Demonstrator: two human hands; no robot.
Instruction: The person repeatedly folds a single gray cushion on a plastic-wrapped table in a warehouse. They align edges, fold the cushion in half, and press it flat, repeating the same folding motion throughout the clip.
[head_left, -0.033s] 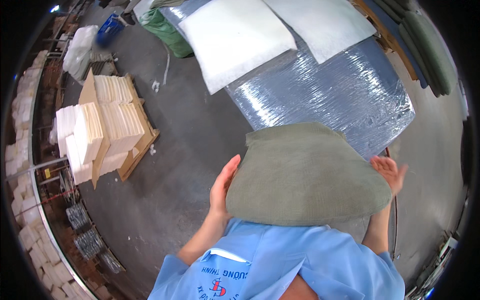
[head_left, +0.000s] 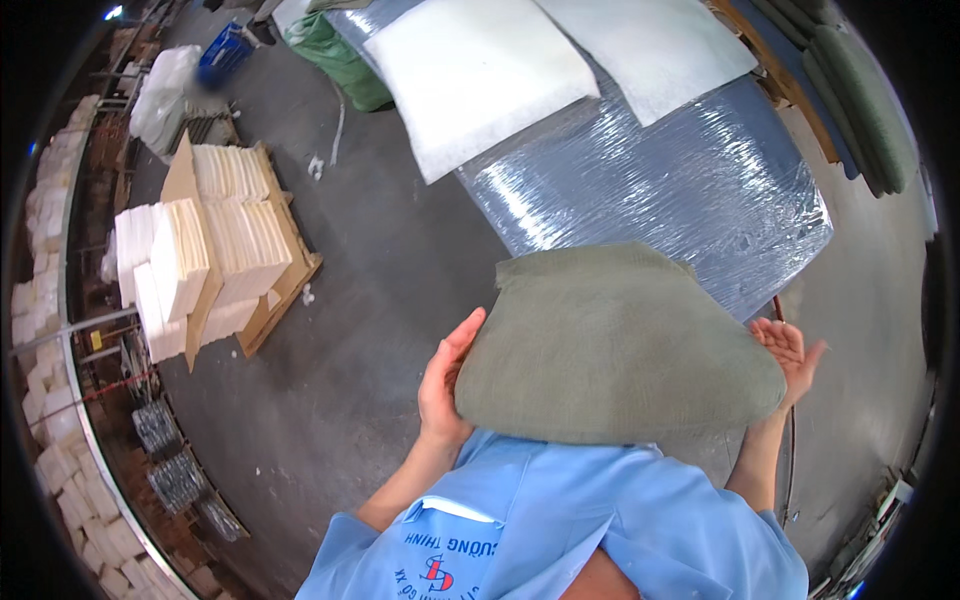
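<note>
An olive-green fabric-covered cushion, wider at its near end, lies in front of my blue shirt. Along its left side rests my left hand, fingers stretched out and together, the palm turned to the fabric. At the right corner is my right hand, with its palm partly turned up and its fingers extended, close against the cushion's edge. Neither hand's fingers wrap round the cushion. What supports the cushion from below is hidden.
Beyond the cushion stands a stack wrapped in clear film, with white padding sheets on top. Foam pieces are piled on a pallet at left. A green sack and a blue crate sit farther back. Green cushions lie at far right.
My right hand has shifted slightly outward and its palm shows more. The cushion and my left hand have hardly moved.
</note>
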